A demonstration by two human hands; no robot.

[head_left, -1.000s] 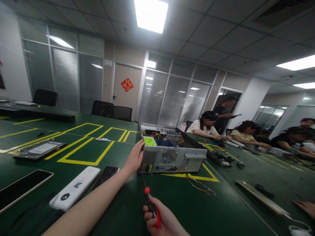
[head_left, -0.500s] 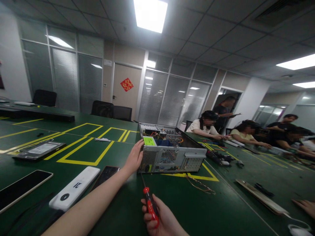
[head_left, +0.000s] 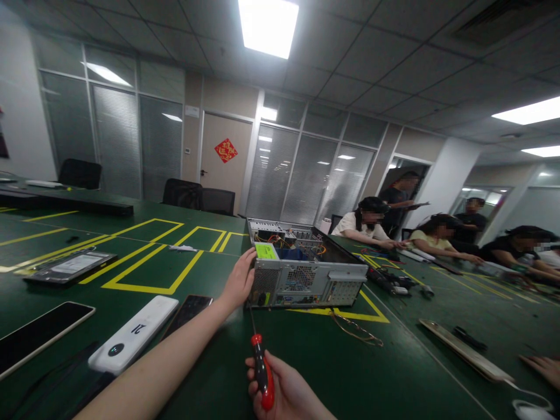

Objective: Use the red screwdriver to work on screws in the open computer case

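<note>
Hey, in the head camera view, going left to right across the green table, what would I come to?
Pale-edged phone → white device → left hand → open computer case → dark cluster of parts → pale slab.

— Where's the left hand (head_left: 240, 281)?
— Laid against the near left corner of the case (head_left: 321, 280), fingers stretched up to its rim. The case sits open-topped on the green table (head_left: 371, 379).
— And the right hand (head_left: 283, 382)?
— Wrapped round a red-and-black screwdriver (head_left: 263, 372), its shaft pointing toward that corner. Can't tell if the tip touches.
— Further left?
— A phone (head_left: 46, 337), a white device (head_left: 133, 333) beside it, a hard drive (head_left: 70, 265) beyond.
</note>
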